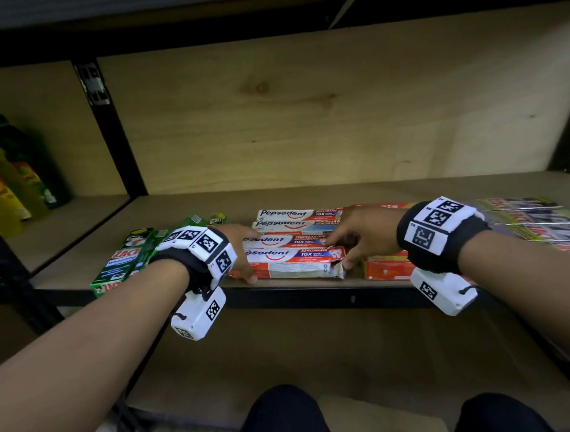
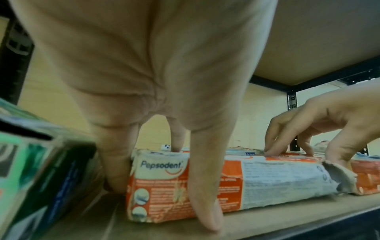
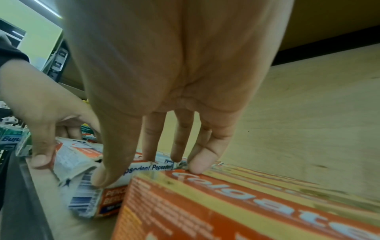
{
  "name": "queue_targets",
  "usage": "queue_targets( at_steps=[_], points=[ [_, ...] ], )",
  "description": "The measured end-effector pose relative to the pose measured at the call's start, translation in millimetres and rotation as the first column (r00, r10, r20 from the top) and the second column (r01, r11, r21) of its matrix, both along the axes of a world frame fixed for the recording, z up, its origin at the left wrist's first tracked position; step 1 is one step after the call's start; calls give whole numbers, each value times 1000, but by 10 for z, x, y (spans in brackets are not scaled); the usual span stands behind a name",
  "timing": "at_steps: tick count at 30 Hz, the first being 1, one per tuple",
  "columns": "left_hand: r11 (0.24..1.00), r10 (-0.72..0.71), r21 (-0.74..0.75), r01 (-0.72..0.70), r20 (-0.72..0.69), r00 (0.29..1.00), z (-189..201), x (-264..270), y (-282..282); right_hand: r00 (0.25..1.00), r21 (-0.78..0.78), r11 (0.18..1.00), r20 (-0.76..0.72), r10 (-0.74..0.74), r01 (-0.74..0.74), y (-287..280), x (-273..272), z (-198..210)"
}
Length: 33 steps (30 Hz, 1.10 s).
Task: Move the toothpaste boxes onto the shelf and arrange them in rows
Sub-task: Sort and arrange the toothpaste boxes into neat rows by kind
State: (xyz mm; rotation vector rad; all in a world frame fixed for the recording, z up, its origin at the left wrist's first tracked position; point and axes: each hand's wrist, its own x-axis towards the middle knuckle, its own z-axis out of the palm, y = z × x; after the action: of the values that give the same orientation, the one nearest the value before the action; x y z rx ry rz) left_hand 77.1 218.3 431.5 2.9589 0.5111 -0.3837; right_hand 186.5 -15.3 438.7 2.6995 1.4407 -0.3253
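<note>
While left hand and right hand press its ends straight-fingered, front Pepsodent box between them.

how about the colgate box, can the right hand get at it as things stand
Probably yes: the right hand is beside the Colgate box, one of its fingers seemingly touching its top edge, with nothing between.

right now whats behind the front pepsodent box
Three more Pepsodent boxes side by side, then bare shelf. The left hand and right hand cover their ends.
</note>
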Motion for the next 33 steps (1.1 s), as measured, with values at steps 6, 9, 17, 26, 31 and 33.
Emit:
queue_targets(
  at_steps=[6,9,17,26,31,33],
  points=[
    [1000,-28,-14,28,22,999,-22,43,-29,997,22,997,1,-77,76,-56,98,1],
    [999,-30,-10,30,44,999,-31,55,-69,993,43,993,-28,-112,113,-52,133,9],
    [998,-55,-9,56,86,995,-89,47,-180,957,38,980,-227,-182,196,-78,190,51],
    [982,-164,105,159,45,985,20,172,-379,936,211,940,-290,-201,268,52,318,140],
    [975,-224,15,224,38,974,70,283,-279,975,110,970,-85,-206,215,482,612,188],
    [974,-224,-3,225,53,973,27,310,-240,976,28,976,-19,-216,216,642,765,126]
  ],
)
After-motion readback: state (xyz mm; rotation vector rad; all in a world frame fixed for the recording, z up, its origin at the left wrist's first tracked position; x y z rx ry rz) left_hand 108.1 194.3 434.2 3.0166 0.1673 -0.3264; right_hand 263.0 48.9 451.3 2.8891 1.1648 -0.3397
